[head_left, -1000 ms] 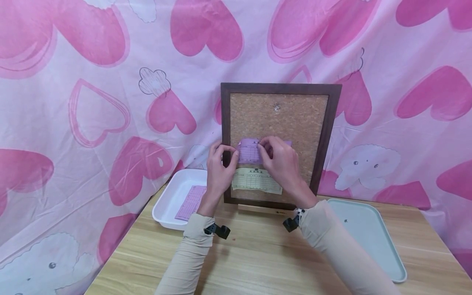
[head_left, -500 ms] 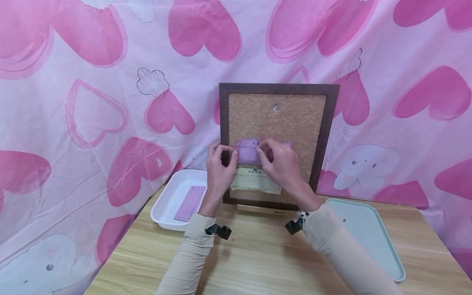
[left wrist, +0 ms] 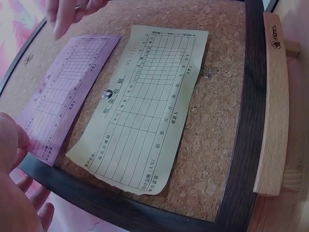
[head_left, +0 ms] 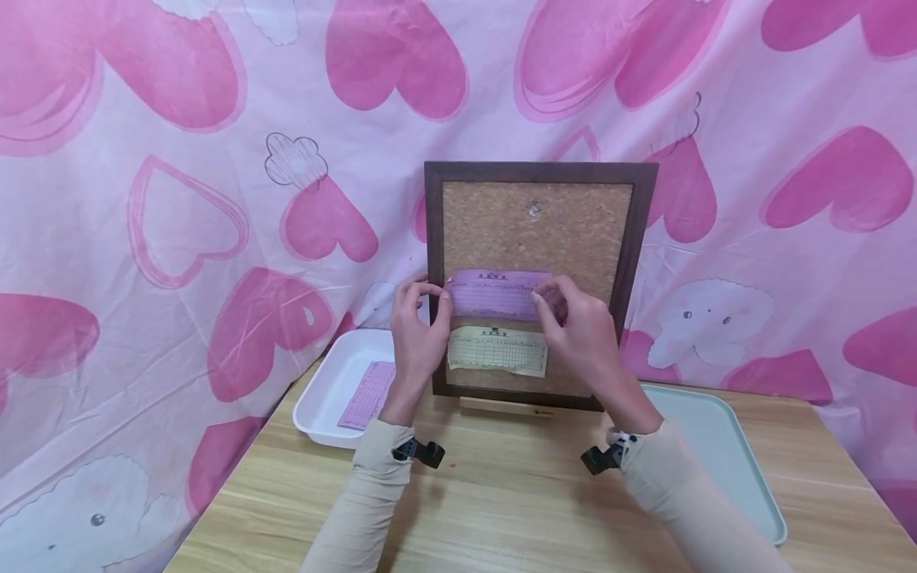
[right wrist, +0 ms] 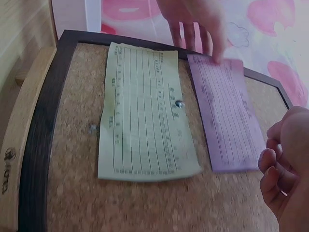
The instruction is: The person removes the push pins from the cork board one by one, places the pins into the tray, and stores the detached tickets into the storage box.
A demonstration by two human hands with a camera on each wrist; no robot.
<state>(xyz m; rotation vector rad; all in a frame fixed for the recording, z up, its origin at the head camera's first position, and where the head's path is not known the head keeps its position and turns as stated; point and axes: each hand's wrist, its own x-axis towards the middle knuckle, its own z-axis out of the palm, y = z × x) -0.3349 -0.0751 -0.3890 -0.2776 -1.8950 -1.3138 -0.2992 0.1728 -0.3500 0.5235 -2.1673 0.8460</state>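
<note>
A purple receipt slip (head_left: 494, 296) lies across the framed cork board (head_left: 494, 231), above a pale yellow-green receipt (head_left: 497, 350) held by a shiny pushpin (left wrist: 107, 94). At the purple slip's left end, my left hand (head_left: 418, 338) pinches the edge between thumb and forefinger, its other fingers beyond the frame. My right hand (head_left: 583, 330) is at the slip's right end, thumb and forefinger close together, other fingers curled. Whether it grips the paper or some small thing is hidden.
A white plastic tub (head_left: 308, 406) with another purple slip (head_left: 367, 394) stands left. At right is a pale green tray (head_left: 745, 461), partly behind my right arm. Clear pins (head_left: 533, 209) sit in the cork. A wooden ledge (head_left: 501, 406) runs below the board.
My right hand has moved right along the purple slip to its right end, uncovering its middle. The slip now lies flatter. My left hand has shifted slightly left, still at the left end.
</note>
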